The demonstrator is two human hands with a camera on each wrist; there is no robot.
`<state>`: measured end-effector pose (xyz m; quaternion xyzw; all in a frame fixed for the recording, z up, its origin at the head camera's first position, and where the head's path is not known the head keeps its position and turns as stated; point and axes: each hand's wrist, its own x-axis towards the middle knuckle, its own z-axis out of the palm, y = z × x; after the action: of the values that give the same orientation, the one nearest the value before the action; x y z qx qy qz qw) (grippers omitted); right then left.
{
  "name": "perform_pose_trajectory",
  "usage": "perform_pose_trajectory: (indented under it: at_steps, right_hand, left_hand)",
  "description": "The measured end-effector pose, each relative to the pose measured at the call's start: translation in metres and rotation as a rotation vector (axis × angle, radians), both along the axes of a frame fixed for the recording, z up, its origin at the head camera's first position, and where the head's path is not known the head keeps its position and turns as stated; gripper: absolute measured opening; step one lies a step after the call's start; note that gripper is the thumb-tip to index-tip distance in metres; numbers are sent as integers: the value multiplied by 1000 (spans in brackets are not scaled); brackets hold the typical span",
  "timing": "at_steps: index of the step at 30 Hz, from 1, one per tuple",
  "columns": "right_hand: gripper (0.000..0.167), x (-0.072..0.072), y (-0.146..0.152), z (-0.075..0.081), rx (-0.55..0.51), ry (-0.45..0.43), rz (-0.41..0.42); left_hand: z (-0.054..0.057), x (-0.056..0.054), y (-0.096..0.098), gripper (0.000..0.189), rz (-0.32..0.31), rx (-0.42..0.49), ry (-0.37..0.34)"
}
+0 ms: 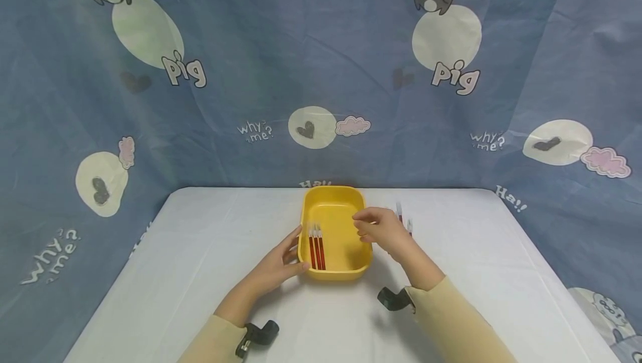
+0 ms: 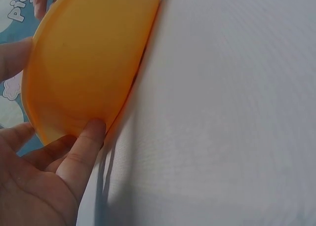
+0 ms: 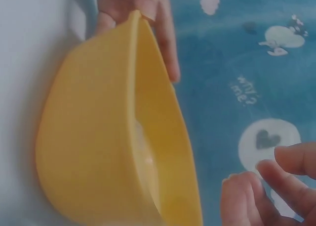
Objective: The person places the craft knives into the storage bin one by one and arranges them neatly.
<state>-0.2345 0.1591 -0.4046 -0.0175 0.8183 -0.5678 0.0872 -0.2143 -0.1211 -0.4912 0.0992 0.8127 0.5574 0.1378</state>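
A yellow plastic basket point(image 1: 335, 275) stands on the white table. Three red pens point(image 1: 317, 251) with pale, clear-looking tops lie side by side along its left inside wall. My left hand point(image 1: 273, 265) holds the basket's near left corner, thumb at the front and fingers along the left side. In the left wrist view, its fingertips touch the outer wall. Over the basket's right rim hovers my right hand point(image 1: 383, 232), fingers loosely bent and nothing between them. Right of the basket, two more pens point(image 1: 399, 209) show only in part behind the right hand.
The white table point(image 1: 200, 274) extends to both sides and in front of the basket. A blue printed cloth point(image 1: 281, 62) hangs behind the table's back edge. Dark camera mounts point(image 1: 393, 299) sit on both wrists.
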Motion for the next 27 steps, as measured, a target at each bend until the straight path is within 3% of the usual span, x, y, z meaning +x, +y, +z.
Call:
perform_pose_trajectory:
  at_steps: [6, 11, 27]
  right_hand:
    - [25, 9, 22, 8, 70, 8, -11]
    - [29, 14, 41, 9, 48, 29, -2]
    - [33, 14, 91, -17, 97, 11, -71]
  left_hand:
    - [2, 0, 1, 94, 6, -7, -2]
    - [3, 0, 1, 93, 2, -10, 1]
    - [3, 0, 0, 94, -17, 13, 11]
